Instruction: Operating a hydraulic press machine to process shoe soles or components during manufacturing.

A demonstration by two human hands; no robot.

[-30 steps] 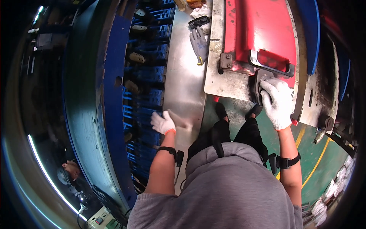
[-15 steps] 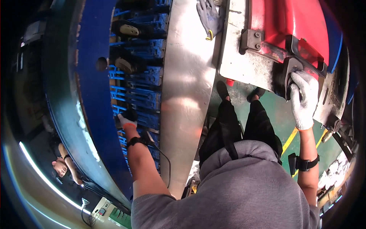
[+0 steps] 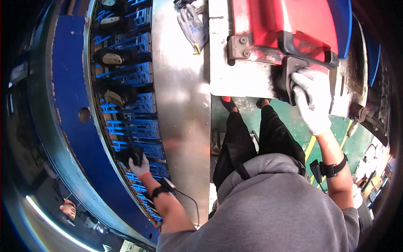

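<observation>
My left hand [image 3: 139, 166], in a pale glove with an orange cuff, is closed on a black shoe [image 3: 131, 154] at the blue rack [image 3: 145, 122]. Only part of that shoe shows past the fingers. On the right, my white-gloved right hand [image 3: 312, 98] grips a dark shoe [image 3: 290, 79], its flat sole turned toward the palm. That shoe stands on its side at the edge of a pale machine table [image 3: 235, 82], just below a red cover [image 3: 302, 25]. A fuzzy black area beside the shoe is too dark to make out.
Several more black shoes with light soles [image 3: 112, 59] lie along the rack. A bare metal ledge [image 3: 180, 92] runs between rack and machine. A grey work glove [image 3: 193, 27] lies at its far end. Beyond the rack rises a blue panel [image 3: 71, 84]; another person [image 3: 68, 208] is at far left.
The whole view has swung, so the rack and machine appear farther left. My left hand stays at the black shoe in the rack; my right hand keeps its grip on the other shoe.
</observation>
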